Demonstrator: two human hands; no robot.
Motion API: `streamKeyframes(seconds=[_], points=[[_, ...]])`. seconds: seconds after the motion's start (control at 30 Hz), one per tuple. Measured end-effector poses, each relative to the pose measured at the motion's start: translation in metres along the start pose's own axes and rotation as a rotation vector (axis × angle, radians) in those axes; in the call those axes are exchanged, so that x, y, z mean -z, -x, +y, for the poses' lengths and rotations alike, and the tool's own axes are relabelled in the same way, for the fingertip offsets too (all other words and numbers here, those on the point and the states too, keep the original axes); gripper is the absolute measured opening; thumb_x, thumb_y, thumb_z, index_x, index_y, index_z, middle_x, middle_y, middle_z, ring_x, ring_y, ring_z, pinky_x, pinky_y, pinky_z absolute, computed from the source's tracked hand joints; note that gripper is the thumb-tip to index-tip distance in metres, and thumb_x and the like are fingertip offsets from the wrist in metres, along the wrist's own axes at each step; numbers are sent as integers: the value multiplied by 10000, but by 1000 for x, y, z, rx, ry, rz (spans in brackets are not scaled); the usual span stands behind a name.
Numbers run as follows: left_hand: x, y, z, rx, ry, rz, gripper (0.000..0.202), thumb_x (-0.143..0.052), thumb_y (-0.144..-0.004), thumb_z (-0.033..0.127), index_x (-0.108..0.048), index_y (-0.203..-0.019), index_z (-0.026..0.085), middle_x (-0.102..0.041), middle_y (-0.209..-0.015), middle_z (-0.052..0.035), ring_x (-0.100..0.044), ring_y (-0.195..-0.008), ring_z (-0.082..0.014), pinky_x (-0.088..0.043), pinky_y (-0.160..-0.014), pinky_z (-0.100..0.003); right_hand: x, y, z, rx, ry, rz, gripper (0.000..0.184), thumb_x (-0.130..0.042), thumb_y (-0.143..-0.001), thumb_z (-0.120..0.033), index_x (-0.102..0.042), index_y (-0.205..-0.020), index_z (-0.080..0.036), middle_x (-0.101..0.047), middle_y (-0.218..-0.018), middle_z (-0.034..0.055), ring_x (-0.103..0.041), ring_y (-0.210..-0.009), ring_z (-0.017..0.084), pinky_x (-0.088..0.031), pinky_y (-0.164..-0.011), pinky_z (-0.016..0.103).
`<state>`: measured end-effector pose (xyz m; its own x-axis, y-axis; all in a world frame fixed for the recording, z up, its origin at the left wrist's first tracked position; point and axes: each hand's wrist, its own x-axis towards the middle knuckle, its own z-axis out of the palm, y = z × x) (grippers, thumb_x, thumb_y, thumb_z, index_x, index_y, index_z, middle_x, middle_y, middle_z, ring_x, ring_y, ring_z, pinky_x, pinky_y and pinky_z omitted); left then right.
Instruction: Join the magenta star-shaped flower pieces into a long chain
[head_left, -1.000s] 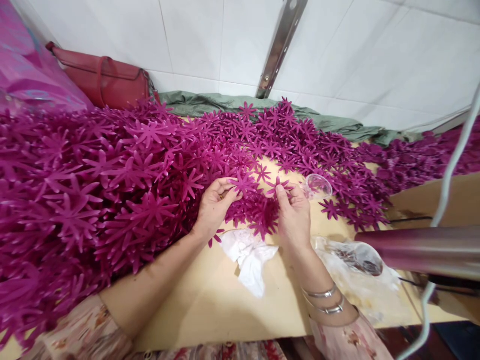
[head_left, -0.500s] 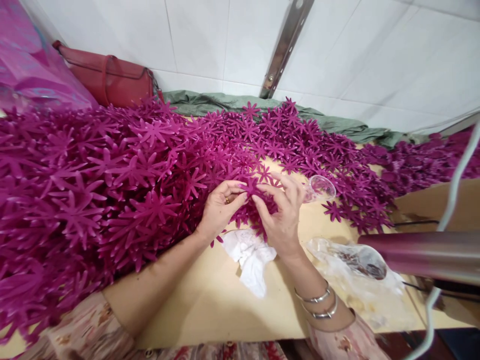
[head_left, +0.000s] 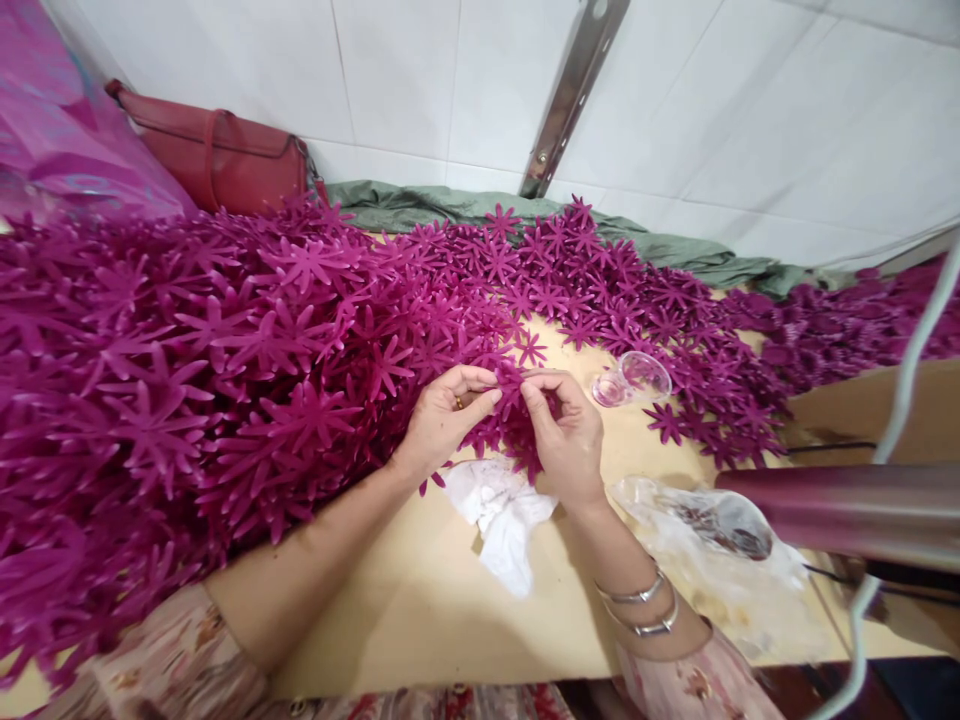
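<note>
At the clock-face centre, we hold a magenta flower cutout (head_left: pixel 511 387), grip clamped on it from both sides: left hand (head_left: pixel 444 420) at nine o'clock, right hand (head_left: pixel 568 432) at three. Light, even pressure should keep it uncreased.

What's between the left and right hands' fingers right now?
Purple flower-shaped pieces lie between the left hand and right hand; the head view shows this.

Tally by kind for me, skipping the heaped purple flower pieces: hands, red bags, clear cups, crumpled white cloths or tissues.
2: left hand and right hand
1: red bag
1: clear cup
1: white cloth or tissue
Total: 5
</note>
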<state>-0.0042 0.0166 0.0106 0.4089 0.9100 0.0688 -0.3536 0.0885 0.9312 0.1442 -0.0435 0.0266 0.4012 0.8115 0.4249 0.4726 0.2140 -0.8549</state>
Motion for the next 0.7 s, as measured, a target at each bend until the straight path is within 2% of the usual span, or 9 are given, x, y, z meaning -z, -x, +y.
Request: streamKeyframes(seconds=[0.07, 0.17, 0.23, 0.3, 0.37, 0.47, 0.57, 0.7], points=[[0, -1, -3, -12, -8, 58, 228, -831, -772, 292, -691, -916, 185, -729, -870, 14, -655, -782, -93, -560, -798, -230, 2, -2, 4, -75, -79, 75, 176, -625, -973, -384, -641, -938, -212, -648, -855, 11, -597, -795, 167, -514, -787, 326], [1, -4, -7, -18, 27, 148, 227, -826, -763, 290, -688, -915, 194, -721, -881, 25, -641, -779, -84, -561, -772, -214, 9, -6, 12, -83, -73, 173, 182, -628, -967, -391, -626, -961, -209, -625, -849, 3, -574, -769, 156, -495, -749, 304], [1, -5, -9, -16, 46, 180, 244, -830, -757, 296, -682, -924, 197, -721, -889, 25, -647, -799, -87, -566, -772, -212, 15, -8, 17, -39, 34, 140, 163, -623, -967, -366, -661, -990, -209, -672, -901, 26, -614, -847, 184, -506, -822, 349], [1, -6, -10, -17, 49, 194, 260, -836, -751, 304, -674, -925, 198, -722, -887, 24, -654, -813, -94, -568, -777, -217, 18, -8, 18, 62, 208, 88, 150, -620, -966, -335, -706, -1010, -221, -710, -1015, 61, -637, -1005, 231, -486, -965, 442], [1, -6, -9, -26, 37, 191, 259, -834, -753, 307, -672, -923, 198, -724, -891, 20, -656, -815, -98, -564, -782, -223, 19, -7, 14, 180, 354, 83, 148, -619, -968, -315, -729, -1036, -243, -693, -1164, 87, -608, -1175, 268, -412, -1093, 529], [0, -3, -6, -37, -6, 145, 238, -828, -765, 288, -679, -923, 189, -723, -909, 7, -657, -821, -102, -551, -815, -237, 15, -5, 3, 289, 396, 99, 141, -650, -961, -314, -723, -1073, -272, -645, -1283, 96, -568, -1267, 283, -366, -1148, 568], [-2, 0, -2, -29, -23, 72, 227, -830, -773, 276, -686, -921, 181, -716, -886, 3, -656, -803, -104, -541, -805, -238, 7, -3, -4, 356, 373, 17, 102, -711, -928, -305, -731, -1024, -275, -682, -1226, 83, -569, -1232, 285, -391, -1127, 554], [-2, 1, 0, -43, -28, 26, 225, -829, -785, 306, -705, -925, 180, -722, -840, 2, -653, -766, -102, -538, -762, -230, 2, -1, -2, 339, 319, -42, 54, -677, -954, -265, -730, -963, -263, -723, -1092, 69, -605, -1147, 264, -458, -1051, 511]])
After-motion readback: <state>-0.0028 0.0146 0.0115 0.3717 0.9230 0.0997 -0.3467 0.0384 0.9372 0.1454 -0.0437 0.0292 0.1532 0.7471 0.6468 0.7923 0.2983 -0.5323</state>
